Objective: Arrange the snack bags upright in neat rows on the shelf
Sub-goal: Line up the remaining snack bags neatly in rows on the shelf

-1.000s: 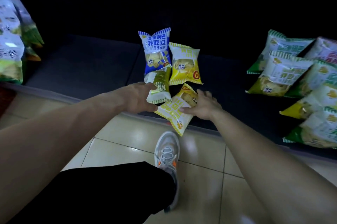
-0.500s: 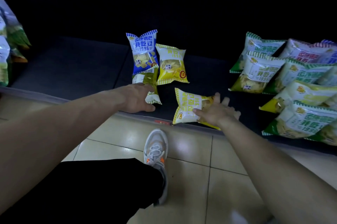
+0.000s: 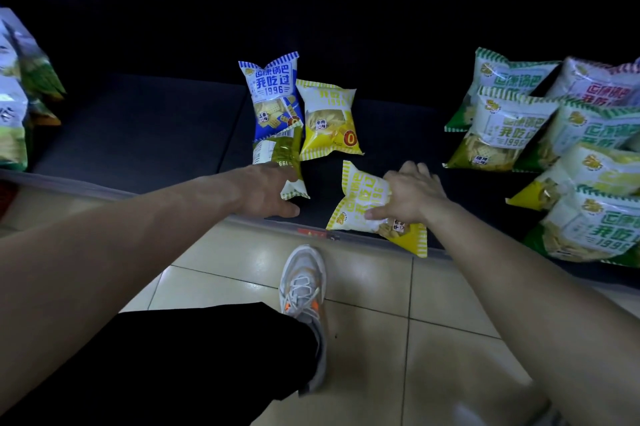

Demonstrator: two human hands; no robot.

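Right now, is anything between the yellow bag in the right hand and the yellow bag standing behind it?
No, nothing visible. The right hand grips the front yellow bag, and only bare shelf lies between it and the back yellow bag. The left hand holds the green bag off to the left.

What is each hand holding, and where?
Left hand grips the green bag by its near end; right hand grips the tilted yellow bag by its right side.
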